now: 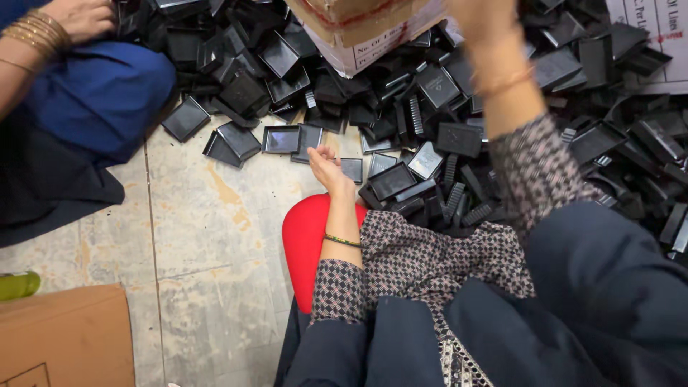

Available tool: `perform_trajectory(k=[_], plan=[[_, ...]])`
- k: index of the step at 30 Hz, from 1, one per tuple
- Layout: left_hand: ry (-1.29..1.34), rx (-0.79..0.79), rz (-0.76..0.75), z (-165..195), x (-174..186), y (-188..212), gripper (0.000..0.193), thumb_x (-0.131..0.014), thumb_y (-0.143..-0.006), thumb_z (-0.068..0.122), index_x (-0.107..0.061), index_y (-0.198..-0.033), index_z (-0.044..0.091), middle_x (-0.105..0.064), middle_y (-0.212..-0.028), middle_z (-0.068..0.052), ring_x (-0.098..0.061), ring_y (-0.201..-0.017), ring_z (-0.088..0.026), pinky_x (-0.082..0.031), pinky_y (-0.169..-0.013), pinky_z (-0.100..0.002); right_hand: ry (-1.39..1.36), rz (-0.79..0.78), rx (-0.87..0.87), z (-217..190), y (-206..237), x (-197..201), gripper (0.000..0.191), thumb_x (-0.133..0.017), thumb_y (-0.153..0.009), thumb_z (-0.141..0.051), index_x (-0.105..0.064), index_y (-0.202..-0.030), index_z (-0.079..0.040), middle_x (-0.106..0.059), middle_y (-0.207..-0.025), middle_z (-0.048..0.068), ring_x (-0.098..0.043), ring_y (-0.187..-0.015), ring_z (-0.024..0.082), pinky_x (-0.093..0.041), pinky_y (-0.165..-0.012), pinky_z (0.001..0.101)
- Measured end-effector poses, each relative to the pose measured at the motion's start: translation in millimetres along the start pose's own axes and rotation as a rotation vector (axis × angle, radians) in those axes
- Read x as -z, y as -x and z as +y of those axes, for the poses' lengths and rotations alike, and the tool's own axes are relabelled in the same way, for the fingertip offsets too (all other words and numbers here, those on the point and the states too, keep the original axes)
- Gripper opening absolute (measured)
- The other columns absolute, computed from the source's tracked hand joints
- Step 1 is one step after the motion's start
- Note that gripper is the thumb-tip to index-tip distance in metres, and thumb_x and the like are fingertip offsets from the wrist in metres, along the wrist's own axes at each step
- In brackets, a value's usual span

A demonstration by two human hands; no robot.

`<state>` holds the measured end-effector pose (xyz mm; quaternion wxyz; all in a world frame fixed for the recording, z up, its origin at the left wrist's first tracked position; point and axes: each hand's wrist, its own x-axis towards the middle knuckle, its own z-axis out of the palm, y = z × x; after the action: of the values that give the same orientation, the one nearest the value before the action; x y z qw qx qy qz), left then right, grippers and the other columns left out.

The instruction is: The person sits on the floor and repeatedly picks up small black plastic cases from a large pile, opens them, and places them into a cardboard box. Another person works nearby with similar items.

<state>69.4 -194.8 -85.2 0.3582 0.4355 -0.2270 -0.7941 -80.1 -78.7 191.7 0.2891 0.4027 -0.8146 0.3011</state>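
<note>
My left hand (330,170) rests low over the tiled floor with its fingers curled in and nothing visible in them. It lies right beside a few square black plastic trays (281,139) at the edge of a big pile of black plastic parts (430,93). My right hand (481,18) is raised over the pile near a cardboard box (358,29). The top edge of the frame cuts off its fingers, so whatever it may hold is hidden.
I sit on a red stool (304,236). Another person in blue, a hand with gold bangles (68,18), sits at the far left. A brown carton (64,337) and a green bottle (18,284) lie at the lower left, and a white printed carton (656,36) stands at the upper right.
</note>
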Motion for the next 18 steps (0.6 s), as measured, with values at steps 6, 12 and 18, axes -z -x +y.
perform_trajectory(k=[6,12,18], plan=[[-0.014,0.026,-0.046,-6,0,-6,0.044,-0.047,-0.101,0.055,-0.058,-0.105,0.013,-0.059,-0.099,0.002,-0.054,-0.093,-0.013,-0.044,-0.077,-0.03,0.232,-1.098,0.328,-9,180,-96,0.031,-0.079,-0.064,-0.031,-0.071,-0.082,-0.007,-0.071,-0.091,0.012,-0.069,-0.09,0.031,-0.051,-0.074,0.0496],[-0.349,-0.016,-0.445,-17,-8,13,0.063,-0.076,-0.098,0.045,-0.048,-0.133,0.002,-0.046,-0.115,-0.002,-0.04,-0.106,-0.013,-0.034,-0.084,-0.033,-0.376,-0.765,-0.289,40,258,-100,0.016,-0.074,-0.091,-0.02,-0.074,-0.096,-0.005,-0.074,-0.087,0.011,-0.069,-0.08,0.025,-0.052,-0.072,0.0395],[-0.121,0.059,-0.422,-8,-22,34,0.076,-0.077,-0.087,0.024,-0.038,-0.151,0.013,-0.053,-0.127,-0.01,-0.055,-0.111,-0.022,-0.048,-0.093,-0.032,-0.658,-0.598,-0.436,50,173,-106,0.03,-0.073,-0.092,-0.022,-0.071,-0.115,-0.002,-0.076,-0.1,0.013,-0.071,-0.09,0.019,-0.057,-0.08,0.0329]])
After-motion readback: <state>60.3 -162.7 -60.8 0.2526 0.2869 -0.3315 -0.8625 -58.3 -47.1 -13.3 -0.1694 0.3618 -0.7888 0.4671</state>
